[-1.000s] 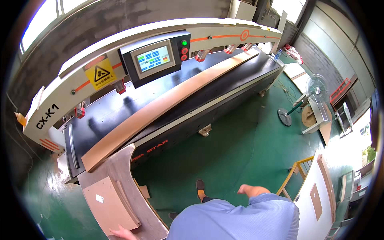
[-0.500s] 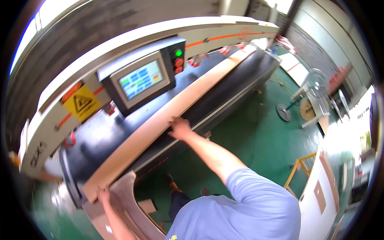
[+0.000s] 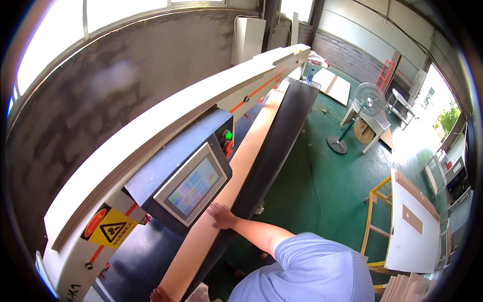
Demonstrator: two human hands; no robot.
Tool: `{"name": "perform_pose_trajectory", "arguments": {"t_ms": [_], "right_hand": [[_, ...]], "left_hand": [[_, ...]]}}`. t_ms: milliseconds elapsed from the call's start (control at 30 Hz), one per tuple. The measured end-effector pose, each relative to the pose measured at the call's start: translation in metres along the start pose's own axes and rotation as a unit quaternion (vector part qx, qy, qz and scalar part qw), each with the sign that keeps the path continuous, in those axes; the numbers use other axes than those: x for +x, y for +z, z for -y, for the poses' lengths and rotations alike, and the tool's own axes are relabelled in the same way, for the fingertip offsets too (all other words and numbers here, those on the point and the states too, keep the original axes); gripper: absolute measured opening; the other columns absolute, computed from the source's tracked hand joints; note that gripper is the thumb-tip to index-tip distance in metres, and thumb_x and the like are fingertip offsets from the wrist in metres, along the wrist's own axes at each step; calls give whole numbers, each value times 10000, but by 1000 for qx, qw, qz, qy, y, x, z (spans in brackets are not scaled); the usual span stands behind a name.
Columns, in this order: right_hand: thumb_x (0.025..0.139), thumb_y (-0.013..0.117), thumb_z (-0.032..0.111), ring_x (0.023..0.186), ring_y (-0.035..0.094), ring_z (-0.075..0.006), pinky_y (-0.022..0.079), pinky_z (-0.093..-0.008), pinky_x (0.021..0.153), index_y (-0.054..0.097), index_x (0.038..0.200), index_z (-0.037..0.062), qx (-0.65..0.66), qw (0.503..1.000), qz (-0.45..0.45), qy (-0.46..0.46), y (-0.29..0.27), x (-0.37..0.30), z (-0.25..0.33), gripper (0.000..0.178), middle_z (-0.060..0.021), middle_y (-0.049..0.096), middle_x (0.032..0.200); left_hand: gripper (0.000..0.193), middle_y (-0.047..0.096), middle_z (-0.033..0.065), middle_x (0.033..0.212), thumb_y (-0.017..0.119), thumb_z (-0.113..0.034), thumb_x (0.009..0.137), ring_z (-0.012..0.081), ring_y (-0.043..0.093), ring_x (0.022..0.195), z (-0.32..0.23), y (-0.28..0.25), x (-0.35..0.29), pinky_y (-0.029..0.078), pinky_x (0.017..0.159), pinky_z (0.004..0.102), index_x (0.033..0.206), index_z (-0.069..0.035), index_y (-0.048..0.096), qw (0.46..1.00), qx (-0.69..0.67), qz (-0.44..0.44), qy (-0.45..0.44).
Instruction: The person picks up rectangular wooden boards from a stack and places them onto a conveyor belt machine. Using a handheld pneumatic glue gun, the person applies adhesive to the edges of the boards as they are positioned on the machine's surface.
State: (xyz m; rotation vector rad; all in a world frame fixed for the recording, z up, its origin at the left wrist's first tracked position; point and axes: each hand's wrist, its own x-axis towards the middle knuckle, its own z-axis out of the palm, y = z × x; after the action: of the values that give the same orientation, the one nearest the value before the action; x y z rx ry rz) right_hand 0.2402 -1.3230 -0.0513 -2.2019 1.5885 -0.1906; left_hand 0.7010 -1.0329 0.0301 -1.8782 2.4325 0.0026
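A person in a blue shirt (image 3: 312, 272) leans over a long machine (image 3: 271, 146) in a workshop, the right hand (image 3: 221, 215) laid flat, fingers apart, on a long pale board (image 3: 236, 166). The board lies lengthwise on the machine's black bed, running from the bottom edge of the view up toward the far end under a white beam (image 3: 176, 126). The right hand rests on the board's near long edge, just below a grey control box with a touchscreen (image 3: 193, 189). Only a sliver of the left hand (image 3: 160, 295) shows at the bottom edge, touching the near end of the board; whether it grips cannot be told.

The beam hangs close over the board, with green and red buttons (image 3: 228, 141) on the box just beside the board's inner edge, leaving little room on that side. A yellow warning label (image 3: 110, 230) sits on the beam's near end. On the outer side the bed's black edge drops straight to a green floor (image 3: 312, 186), which lies open alongside the machine.

Well apart across that floor stand a pedestal fan (image 3: 370, 98), a yellow frame (image 3: 375, 211) and a white panel (image 3: 410, 226) lying flat beside it. More flat panels (image 3: 336, 85) lie on the floor beyond the machine's far end. A grey wall (image 3: 100, 110) with windows above closes off the machine's back side.
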Motion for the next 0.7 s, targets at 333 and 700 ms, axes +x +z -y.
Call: {"name": "perform_pose_trajectory", "arguments": {"t_ms": [333,700], "right_hand": [[819,812,265,813,719,-299,587,-426,740,673,1088,-42,679,508,-437,299,-58,31,-125,431,-151,722,965],[899,712,147,1115,660,-246,533,-427,990,559,1311,28,832,492,-155,204,-88,-106,-55,456,-95,664,1232]], "left_hand": [[830,471,393,1350,599,-402,856,530,508,1206,-6,-48,-33,423,1026,613,1508,39,333,997,37,61,22],[929,386,313,1462,695,-417,780,492,349,1375,-11,-174,-92,288,1127,607,1542,-62,301,984,58,144,-88]]}}
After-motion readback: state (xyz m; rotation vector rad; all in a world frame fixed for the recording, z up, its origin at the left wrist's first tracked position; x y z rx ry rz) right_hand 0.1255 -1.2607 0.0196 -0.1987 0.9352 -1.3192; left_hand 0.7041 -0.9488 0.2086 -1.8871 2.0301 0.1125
